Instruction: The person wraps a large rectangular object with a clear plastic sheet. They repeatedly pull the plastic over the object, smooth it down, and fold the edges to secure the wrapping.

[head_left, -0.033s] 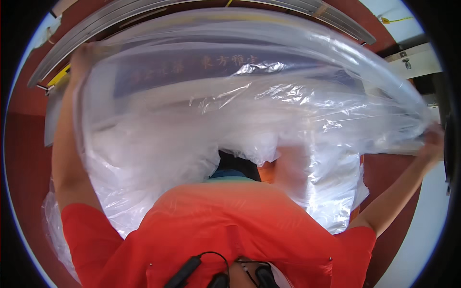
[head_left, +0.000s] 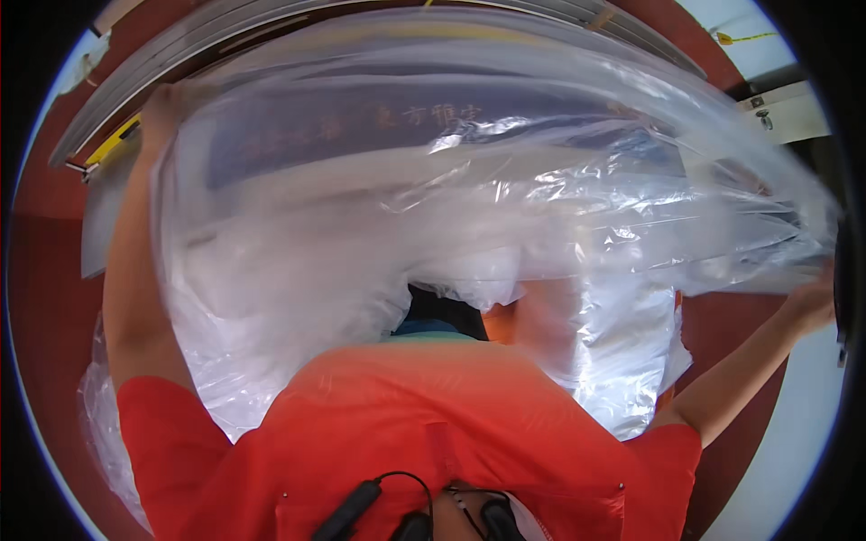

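A large clear plastic sheet is stretched wide before me, glossy and wrinkled. High at the left, my left hand is closed on its edge, the fingers somewhat blurred. At the far right, my right hand grips the gathered right end, close to the rim of the picture. Through the film shows a dark blue panel with orange lettering. More crumpled plastic hangs down in front of my body and trails at the lower left.
Long grey metal rails lie beyond the sheet, with a yellow strip beside them. The floor is dark red. At the right are a pale cabinet-like piece with a metal latch and a dark upright edge.
My right hand has moved down a little, and the sheet's right end has shifted outward. My left hand has moved slightly to the right and down.
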Demonstrator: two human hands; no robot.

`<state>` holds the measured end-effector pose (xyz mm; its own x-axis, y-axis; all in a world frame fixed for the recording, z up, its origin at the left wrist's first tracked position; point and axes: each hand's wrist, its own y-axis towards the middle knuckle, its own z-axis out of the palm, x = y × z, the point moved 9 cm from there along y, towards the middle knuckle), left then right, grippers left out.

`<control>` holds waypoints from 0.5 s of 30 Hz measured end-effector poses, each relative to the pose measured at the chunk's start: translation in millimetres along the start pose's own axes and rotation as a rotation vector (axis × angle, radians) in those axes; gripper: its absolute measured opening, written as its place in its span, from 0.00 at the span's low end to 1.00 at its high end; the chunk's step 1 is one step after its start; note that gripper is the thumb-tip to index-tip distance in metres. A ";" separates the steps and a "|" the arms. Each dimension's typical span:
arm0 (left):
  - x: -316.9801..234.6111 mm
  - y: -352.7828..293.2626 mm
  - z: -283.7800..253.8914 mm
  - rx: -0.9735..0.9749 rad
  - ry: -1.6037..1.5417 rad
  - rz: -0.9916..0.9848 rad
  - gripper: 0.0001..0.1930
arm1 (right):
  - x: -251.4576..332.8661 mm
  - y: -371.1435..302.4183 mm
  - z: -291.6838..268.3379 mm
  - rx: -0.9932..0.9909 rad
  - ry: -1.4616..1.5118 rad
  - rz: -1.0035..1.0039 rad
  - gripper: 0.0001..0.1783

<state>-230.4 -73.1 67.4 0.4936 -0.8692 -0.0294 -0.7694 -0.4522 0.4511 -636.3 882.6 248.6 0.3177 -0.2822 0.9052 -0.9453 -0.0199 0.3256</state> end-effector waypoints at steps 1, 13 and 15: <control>-4.0 -5.8 10.1 -0.023 0.005 -0.054 0.19 | 19.9 -22.4 58.0 -0.006 -0.320 -0.152 0.16; 327.5 -198.1 27.9 0.473 0.512 -0.478 0.11 | -120.2 -67.1 229.5 0.181 -1.331 -0.015 0.36; 321.3 -201.3 9.0 0.429 0.599 -0.280 0.14 | -147.2 -58.2 223.3 0.104 -1.149 -0.152 0.35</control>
<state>79.4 -263.2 -40.9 0.7329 -0.5108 0.4494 -0.6130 -0.7823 0.1106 -644.5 711.1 35.4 0.2247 -0.9725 0.0608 -0.9215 -0.1918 0.3377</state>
